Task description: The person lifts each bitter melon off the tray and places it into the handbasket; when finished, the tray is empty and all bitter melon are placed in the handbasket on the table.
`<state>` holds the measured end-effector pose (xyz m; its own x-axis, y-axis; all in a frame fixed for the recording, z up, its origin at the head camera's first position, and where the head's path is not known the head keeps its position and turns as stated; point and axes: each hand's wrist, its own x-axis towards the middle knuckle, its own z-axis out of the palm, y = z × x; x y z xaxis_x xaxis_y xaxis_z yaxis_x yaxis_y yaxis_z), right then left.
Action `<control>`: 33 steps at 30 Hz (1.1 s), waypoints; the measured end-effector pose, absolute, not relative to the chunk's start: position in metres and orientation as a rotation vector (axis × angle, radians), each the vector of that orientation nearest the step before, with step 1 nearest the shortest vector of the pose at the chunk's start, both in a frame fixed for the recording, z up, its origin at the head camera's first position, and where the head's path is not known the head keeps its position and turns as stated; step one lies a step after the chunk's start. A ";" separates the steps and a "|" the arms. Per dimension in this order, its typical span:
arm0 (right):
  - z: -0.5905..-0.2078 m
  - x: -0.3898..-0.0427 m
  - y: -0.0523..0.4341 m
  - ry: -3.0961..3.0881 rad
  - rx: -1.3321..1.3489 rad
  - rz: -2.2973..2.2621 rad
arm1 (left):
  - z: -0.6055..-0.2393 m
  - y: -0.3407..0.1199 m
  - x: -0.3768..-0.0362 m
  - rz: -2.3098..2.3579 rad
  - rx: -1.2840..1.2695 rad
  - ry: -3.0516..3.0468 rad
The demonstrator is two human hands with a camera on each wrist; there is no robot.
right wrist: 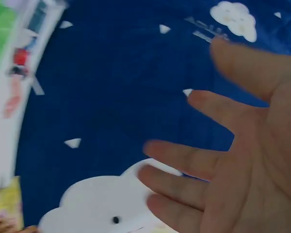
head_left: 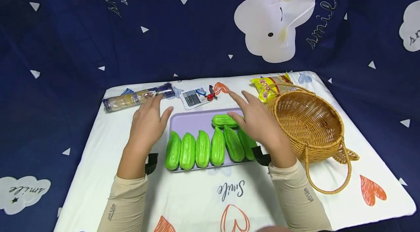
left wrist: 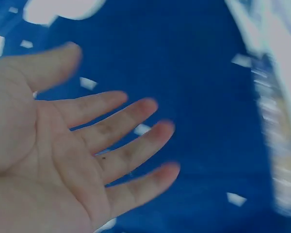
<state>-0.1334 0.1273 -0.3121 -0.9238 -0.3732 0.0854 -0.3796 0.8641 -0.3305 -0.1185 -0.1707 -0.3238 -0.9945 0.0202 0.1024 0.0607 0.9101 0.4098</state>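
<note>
My left hand is held up over the tray's left end, its fingers spread and nothing in its grasp. Its bare palm faces the left wrist camera. Above the tray's right side, my right hand also has its fingers extended and holds nothing; the right wrist view shows that palm bare too. Between the hands, a light purple tray carries several green, ridged, pointed gourd-like vegetables. Most lie side by side along the front. One lies crosswise behind them, partly hidden by the right hand.
Behind the tray lie a long snack pack, a white packet, a red-wrapped candy and a yellow snack bag. A brown wicker basket with loop handles stands at the right. A dark blue patterned cloth hangs behind.
</note>
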 end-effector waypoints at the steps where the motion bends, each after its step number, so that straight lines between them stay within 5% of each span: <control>1: -0.320 -0.128 0.130 -3.017 0.608 0.552 | -0.333 -0.179 -0.115 -0.656 -0.014 -3.000; 13: -0.398 -0.091 0.146 -3.186 0.402 0.552 | -0.431 -0.215 -0.081 -1.087 0.153 -3.245; 33: -0.422 -0.084 0.151 -3.146 0.314 0.625 | -0.448 -0.203 -0.065 -1.393 0.132 -3.103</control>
